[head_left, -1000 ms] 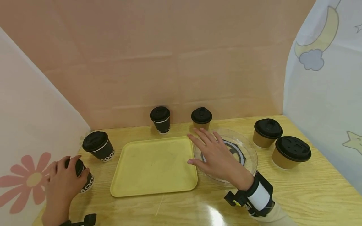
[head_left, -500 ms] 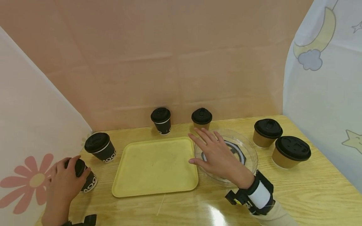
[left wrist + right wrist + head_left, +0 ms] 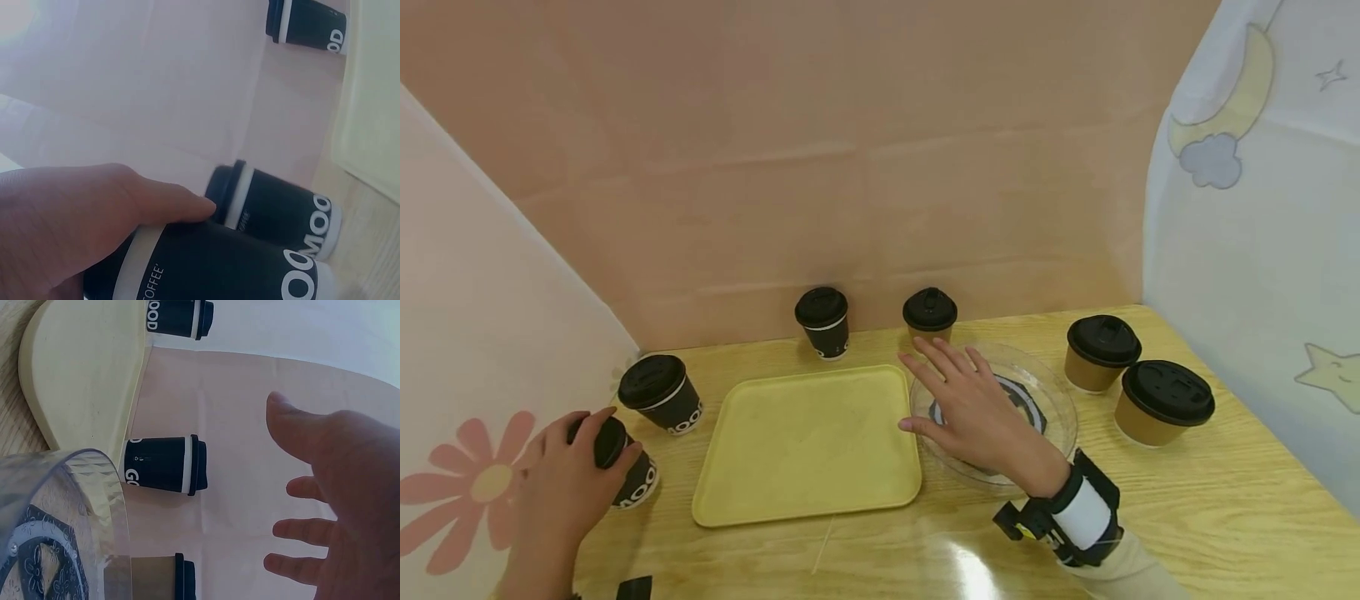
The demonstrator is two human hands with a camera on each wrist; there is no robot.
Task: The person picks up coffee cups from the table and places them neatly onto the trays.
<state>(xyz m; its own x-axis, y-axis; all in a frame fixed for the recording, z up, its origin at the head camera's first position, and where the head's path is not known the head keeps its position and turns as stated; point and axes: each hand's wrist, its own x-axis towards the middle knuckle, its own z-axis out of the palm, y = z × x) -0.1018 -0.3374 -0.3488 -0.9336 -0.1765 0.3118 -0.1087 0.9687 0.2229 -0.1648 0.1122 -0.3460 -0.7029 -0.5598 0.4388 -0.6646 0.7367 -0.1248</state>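
Note:
On the left, my left hand (image 3: 561, 483) grips a black paper coffee cup (image 3: 642, 485) from above, thumb and fingers around its lidded top. In the left wrist view the thumb lies along this cup (image 3: 219, 269), with white lettering near its base. Just behind it stands a second black coffee cup (image 3: 679, 410). My right hand (image 3: 973, 417) hovers with spread fingers over a clear round plastic dish (image 3: 1062, 400) and holds nothing. Inside the dish is a dark and white ring-shaped thing, partly covered by the hand. A yellow tray (image 3: 808, 446) lies between the hands.
Behind the tray stands a small black cup (image 3: 827, 333). A brown cup (image 3: 931, 312) with a black lid is behind the dish. Two wider brown cups, one farther back (image 3: 1099, 358) and one nearer (image 3: 1157, 408), stand at right. A backdrop (image 3: 850, 208) closes off the table's rear.
The head view has shifted slightly. My left hand keeps its grip on the coffee cup, which barely moves, and my right hand stays spread over the dish.

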